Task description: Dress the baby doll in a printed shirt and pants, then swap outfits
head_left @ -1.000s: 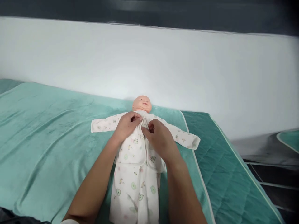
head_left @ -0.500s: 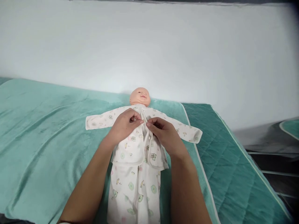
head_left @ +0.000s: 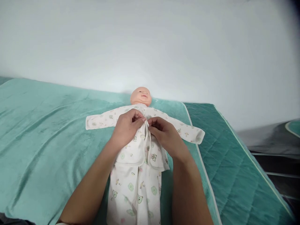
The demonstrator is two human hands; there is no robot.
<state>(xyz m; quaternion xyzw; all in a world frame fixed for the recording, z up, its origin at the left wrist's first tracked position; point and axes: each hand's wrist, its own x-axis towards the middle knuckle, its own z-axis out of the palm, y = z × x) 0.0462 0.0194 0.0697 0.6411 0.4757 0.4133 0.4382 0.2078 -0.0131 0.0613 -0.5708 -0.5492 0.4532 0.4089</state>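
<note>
A baby doll (head_left: 140, 96) lies on its back, dressed in a white printed baby jacket (head_left: 131, 153) with its sleeves spread to both sides. Matching printed pants (head_left: 133, 190) cover the legs. At the chest, my left hand (head_left: 130, 126) pinches the jacket's front edge between thumb and fingers. Close against it, my right hand (head_left: 165, 132) pinches the opposite front edge. The two edges meet at my fingertips, while below them the jacket front hangs apart. Any fastener between the fingers is too small or hidden to make out.
Under the doll spreads a light green blanket (head_left: 47, 140) with a pale border. A darker green quilted mattress cover (head_left: 232, 162) shows at the right. Behind stands a white wall (head_left: 150, 47). Dark slats (head_left: 283, 175) lie beyond the bed's right edge.
My hands have come slightly closer together, bringing the two jacket edges into contact at the chest. My left hand has shifted a little to the right. The doll lies as before.
</note>
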